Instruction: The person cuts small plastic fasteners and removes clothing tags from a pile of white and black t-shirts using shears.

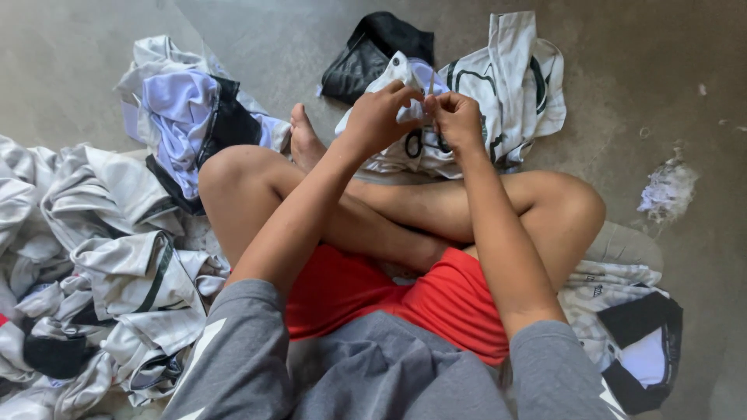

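Observation:
I sit cross-legged on a concrete floor. A white garment with dark green trim (506, 85) is spread in front of my knees. My left hand (379, 117) pinches a fold of its fabric near the collar. My right hand (455, 118) meets it, fingers closed on the same bit of cloth; a thin stick-like thing stands up between the two hands, too small to identify.
A big pile of white and grey garments (101, 264) lies at my left, with a lilac and black one (187, 109) behind it. A black garment (373, 50) sits at the back. More folded clothes (630, 327) are by my right knee, scraps (668, 190) beyond.

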